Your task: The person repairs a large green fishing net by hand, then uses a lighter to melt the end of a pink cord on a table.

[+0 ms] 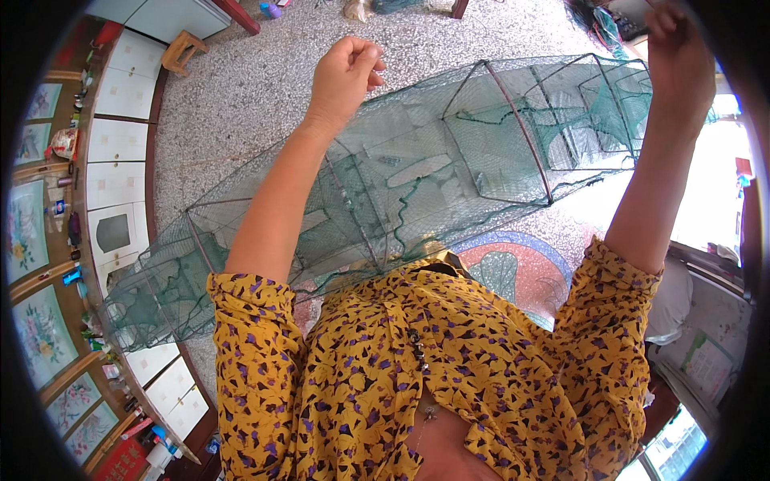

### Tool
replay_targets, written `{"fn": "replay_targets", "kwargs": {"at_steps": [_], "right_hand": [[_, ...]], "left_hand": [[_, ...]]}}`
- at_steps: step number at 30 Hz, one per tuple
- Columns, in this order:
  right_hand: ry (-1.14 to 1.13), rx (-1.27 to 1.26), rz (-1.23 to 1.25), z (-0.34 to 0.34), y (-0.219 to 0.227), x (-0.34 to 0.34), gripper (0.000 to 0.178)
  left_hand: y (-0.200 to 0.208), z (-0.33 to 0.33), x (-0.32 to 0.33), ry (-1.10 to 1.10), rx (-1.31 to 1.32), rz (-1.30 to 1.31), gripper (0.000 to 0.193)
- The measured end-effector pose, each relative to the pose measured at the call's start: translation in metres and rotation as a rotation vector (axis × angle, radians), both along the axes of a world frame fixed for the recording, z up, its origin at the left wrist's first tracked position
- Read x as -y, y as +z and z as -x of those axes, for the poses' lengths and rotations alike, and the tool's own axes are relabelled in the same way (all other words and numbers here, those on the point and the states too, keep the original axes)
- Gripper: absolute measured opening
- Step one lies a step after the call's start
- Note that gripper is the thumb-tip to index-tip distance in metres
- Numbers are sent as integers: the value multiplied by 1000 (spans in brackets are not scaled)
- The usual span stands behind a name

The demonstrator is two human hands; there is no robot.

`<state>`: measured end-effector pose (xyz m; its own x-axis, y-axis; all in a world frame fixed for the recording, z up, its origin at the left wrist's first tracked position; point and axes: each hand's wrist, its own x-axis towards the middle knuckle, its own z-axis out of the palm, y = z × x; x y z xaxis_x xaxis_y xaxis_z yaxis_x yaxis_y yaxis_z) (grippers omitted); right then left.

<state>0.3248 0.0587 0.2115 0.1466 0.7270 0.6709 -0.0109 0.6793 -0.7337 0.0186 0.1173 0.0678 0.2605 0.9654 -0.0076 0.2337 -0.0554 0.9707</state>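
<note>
Net [385,192]: a long green mesh tube, lying across the middle of the room, behind the left forearm in this view and over a speckled floor [241,88].
Long axis: slants from near left to far right; the narrowed left end points toward the white cabinets [124,140], the other end comes up beside the right forearm.
Rods [518,131]: dark, slim, crossing the tube as frames and holding the mesh spread.
Cord [401,212]: green and wavy, running near to far along the middle of the mesh.
Left hand [349,72]: just past the far edge of the net; fingers curled loosely inward, thumb close against them. Whether they pinch anything thin cannot be told.
Right hand [678,44]: far right, at the dim rim; fingers bent, but how far open, or what they hold, cannot be told.
Stool [184,52]: wooden, far left, well apart from both hands.
</note>
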Motion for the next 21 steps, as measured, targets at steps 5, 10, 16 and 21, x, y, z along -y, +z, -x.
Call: {"fn": "replay_targets", "kwargs": {"at_steps": [5,10,16,21], "right_hand": [[-244,529,149,9,-29,16,16],[-138,987,310,32,-70,31,7],[-84,1077,305,19,-104,32,7],[-164,969,235,57,-87,44,16]], "left_hand": [[7,6,3,11,51,23,14],[20,19,15,58,107,10,14],[61,33,50,119,119,-2,13],[74,81,112,229,187,-32,12]]}}
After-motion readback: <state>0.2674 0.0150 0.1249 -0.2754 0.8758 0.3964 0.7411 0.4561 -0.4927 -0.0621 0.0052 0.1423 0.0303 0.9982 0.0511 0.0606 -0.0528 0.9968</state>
